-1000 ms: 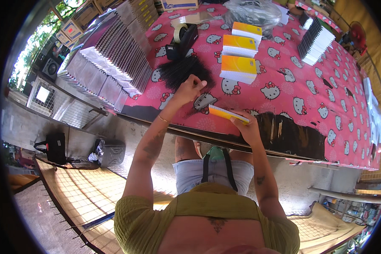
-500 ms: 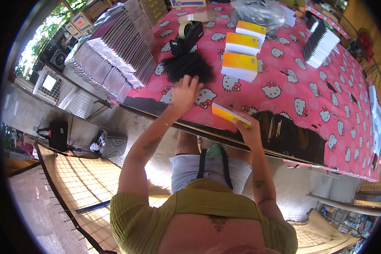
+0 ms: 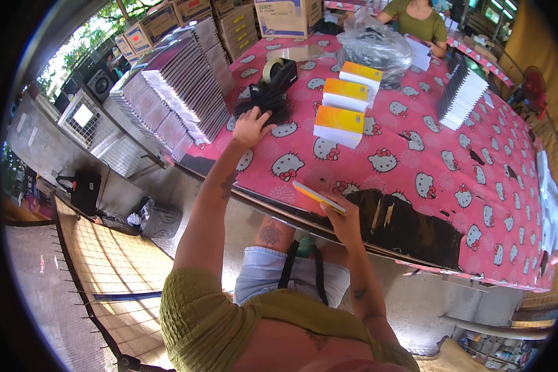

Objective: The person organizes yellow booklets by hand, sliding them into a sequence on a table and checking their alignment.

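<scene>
My left hand (image 3: 252, 128) reaches onto a heap of black plastic binding coils (image 3: 268, 106), fingers apart and touching its near side. Whether a coil lies under the fingertips is hidden. Close to the table's front edge, my right hand (image 3: 344, 218) grips a thin yellow-covered notepad (image 3: 317, 196), tilted nearly edge-on. Beyond the hands, yellow-covered notepads stand in three stacks: a near one (image 3: 339, 126), a middle one (image 3: 347, 94) and a far one (image 3: 361, 75). A black tape dispenser (image 3: 282, 75) sits just behind the coils.
Tall piles of spiral-bound notebooks (image 3: 183, 93) fill the table's left side. A clear plastic bag (image 3: 375, 53) and more bound notebooks (image 3: 462, 96) lie farther back and right. Torn pink cloth (image 3: 390, 177) covers the table. Cardboard boxes (image 3: 288, 17) and another person (image 3: 418, 22) are at the back.
The view has tilted up, showing more of the far side. My left hand has shifted left on the coils with its fingers spreading. The notepad in my right hand has turned more edge-on.
</scene>
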Tool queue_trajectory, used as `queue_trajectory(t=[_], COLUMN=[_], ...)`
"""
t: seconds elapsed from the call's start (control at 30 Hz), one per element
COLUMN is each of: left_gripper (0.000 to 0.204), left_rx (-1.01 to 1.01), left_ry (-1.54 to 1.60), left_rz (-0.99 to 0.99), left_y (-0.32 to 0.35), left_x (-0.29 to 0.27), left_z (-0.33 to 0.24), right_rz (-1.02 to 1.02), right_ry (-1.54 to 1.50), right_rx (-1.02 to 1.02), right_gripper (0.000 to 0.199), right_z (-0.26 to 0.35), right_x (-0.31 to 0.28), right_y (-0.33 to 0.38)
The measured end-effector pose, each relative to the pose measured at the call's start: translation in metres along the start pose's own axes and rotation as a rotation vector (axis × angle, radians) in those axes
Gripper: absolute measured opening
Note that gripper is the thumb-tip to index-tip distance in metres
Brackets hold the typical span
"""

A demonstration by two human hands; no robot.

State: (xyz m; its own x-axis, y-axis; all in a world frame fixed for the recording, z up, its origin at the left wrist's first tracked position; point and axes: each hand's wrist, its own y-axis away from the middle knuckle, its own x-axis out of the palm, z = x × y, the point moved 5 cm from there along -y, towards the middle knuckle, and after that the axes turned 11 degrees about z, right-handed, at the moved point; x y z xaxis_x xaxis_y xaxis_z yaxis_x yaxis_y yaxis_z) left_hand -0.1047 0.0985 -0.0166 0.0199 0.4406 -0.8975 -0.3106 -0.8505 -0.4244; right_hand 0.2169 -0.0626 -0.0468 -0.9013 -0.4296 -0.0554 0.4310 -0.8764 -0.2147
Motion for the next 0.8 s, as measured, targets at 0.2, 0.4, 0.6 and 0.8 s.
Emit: queue_trajectory(t=[0.2,0.4,0.6,0.8], left_gripper=[0.047,0.045,0.033,0.018], left_rx=[-0.093,0.074,0.158,-0.243], left_ry=[-0.103,-0.015,-0.080,0.630], left_rz=[0.020,-0.031,-0.138,-0.146], left_y=[-0.014,0.001,0.014,0.047], left_x=[0.004,0.005,-0.024,-0.070], left_z=[0.023,-0.013,-0.022,-0.048], right_rz=[0.034,0.019,0.065,0.044], right_ry=[-0.011,0.090,0.060,0.014], right_rx=[0.038,0.039,0.019,0.042], right_gripper=[0.024,0.027,0.030,0.028], right_z=[0.006,-0.002,-0.001,-0.002], right_x=[0.007,-0.002,0.013,0.011], right_y=[-0.002,-0.007,-0.026,-0.029])
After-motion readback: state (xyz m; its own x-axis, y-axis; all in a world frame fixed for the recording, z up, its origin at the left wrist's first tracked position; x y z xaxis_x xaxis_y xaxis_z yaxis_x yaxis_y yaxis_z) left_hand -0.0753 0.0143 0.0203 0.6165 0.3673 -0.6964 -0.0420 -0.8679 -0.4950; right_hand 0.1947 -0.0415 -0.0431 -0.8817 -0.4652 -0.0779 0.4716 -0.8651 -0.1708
